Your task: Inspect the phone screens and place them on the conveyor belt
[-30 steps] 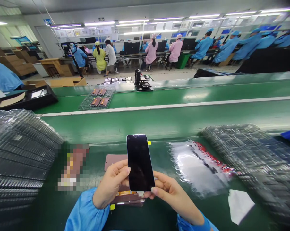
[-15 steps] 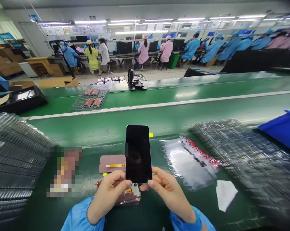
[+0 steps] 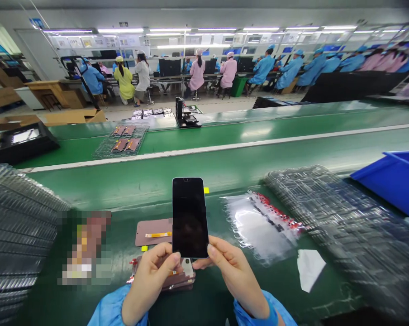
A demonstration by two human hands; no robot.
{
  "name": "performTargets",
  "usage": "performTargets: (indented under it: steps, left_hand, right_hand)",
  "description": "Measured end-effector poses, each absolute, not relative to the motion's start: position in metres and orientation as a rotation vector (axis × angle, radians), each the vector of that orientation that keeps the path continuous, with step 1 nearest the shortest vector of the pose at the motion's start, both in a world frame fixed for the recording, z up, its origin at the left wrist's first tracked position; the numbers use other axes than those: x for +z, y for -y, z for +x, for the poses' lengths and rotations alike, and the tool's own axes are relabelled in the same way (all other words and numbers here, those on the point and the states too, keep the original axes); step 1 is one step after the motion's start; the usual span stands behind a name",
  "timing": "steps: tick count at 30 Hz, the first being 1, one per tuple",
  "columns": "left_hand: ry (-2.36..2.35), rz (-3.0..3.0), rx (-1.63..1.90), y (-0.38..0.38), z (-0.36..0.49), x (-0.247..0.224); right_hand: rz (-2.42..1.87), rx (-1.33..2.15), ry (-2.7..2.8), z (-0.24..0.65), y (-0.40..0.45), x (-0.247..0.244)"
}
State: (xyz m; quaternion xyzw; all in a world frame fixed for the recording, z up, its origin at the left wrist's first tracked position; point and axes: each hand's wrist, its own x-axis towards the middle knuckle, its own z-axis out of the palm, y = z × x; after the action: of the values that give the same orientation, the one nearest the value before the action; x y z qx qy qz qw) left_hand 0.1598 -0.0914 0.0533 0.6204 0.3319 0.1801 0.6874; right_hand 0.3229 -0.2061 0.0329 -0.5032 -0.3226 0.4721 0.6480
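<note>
The left hand and right hand curl inward, facing each other.

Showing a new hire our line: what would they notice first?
The black smartphone screen panel, held upright in the left hand and right hand at bottom centre, comes first. Behind it runs a green assembly bench, with a bright blue bin at right. Far back are workers in blue and pink smocks.

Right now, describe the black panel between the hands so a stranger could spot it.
On the green assembly bench, find the blue-sleeved left hand and right hand. Between them, held upright, stands a black smartphone screen with a notch at its top edge. Unlike the flat pink pad and clear plastic bag, it is raised off the bench.
</note>
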Motion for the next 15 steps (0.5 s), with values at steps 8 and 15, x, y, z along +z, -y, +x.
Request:
performTargets:
  steps: [8, 15]
  left_hand:
    - [-0.737, 1.250, 0.387, 0.092, 0.161, 0.064]
    - [-0.721, 1.012, 0.280, 0.090, 0.159, 0.068]
  right_hand:
    - [-1.023, 1.145, 0.648, 0.323, 0.206, 0.039]
    - [-1.064, 1.164, 0.681, 0.325, 0.205, 0.037]
